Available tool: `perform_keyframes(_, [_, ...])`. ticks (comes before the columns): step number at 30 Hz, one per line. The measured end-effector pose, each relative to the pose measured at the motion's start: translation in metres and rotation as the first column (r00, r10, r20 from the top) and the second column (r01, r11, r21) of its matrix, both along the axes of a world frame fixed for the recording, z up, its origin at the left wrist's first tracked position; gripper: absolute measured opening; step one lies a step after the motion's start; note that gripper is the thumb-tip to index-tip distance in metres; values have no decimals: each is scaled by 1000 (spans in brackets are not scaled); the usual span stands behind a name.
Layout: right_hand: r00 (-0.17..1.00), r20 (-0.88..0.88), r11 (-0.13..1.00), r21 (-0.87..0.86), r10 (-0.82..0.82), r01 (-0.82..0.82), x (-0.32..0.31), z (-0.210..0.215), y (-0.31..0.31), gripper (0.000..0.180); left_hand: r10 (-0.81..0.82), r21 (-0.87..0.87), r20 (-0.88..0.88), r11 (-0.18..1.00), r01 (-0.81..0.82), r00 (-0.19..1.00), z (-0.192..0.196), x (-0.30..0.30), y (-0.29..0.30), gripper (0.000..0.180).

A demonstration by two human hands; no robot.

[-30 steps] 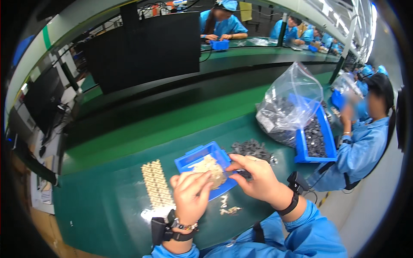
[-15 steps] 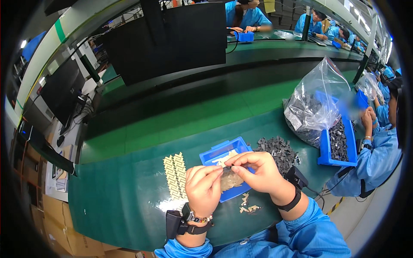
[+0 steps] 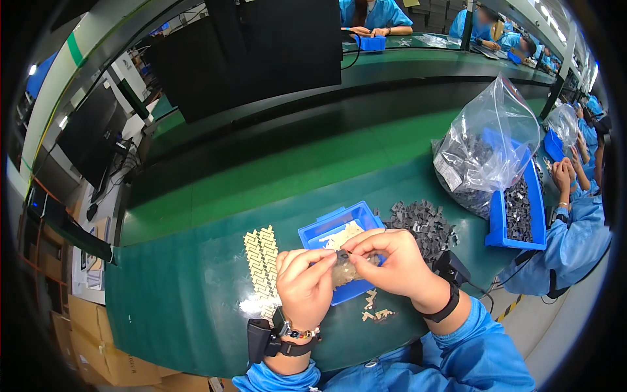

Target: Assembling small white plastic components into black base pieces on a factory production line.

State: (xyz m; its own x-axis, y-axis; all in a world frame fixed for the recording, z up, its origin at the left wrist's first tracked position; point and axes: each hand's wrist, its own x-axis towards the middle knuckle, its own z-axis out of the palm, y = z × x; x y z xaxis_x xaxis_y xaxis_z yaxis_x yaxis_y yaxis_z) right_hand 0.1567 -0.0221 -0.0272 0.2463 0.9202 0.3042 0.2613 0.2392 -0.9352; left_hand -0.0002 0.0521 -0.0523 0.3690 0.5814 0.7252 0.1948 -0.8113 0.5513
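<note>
Both my hands meet over a blue bin (image 3: 318, 230) and pinch one small black plastic piece (image 3: 342, 255) between them. My left hand (image 3: 305, 285) has its thumb and fingers closed at the piece's left side. From the other side, my right hand (image 3: 390, 264) grips it with thumb and forefinger. Cream-coloured small parts (image 3: 344, 235) and a clear plastic bag lie in the bin, partly hidden by my hands. Left of the bin, a sheet of cream pieces (image 3: 262, 264) lies in neat rows. A heap of black pieces (image 3: 421, 228) is spread beyond my right hand.
A few loose cream bits (image 3: 375, 312) lie near my right wrist. A large clear bag of dark parts (image 3: 473, 153) stands at the right, beside another blue bin (image 3: 534, 209) filled with black pieces. A co-worker (image 3: 565, 242) sits at the far right. A black monitor (image 3: 245, 62) hangs ahead.
The black piece now shows more plainly between my fingertips, and my hands have shifted only slightly. The view has tilted a little.
</note>
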Motion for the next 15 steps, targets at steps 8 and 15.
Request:
perform_keyframes(8, [994, 101, 999, 31, -32, 29, 1, -2, 2, 5, 3, -7, -10, 1000, -3, 1000, 1, 0, -1, 13])
perform_keyframes(15, [996, 89, 1000, 15, -9, 8, 1, 0, 1, 6, -4, -36, 2, 999, 4, 1000, 2, 0, -2, 12])
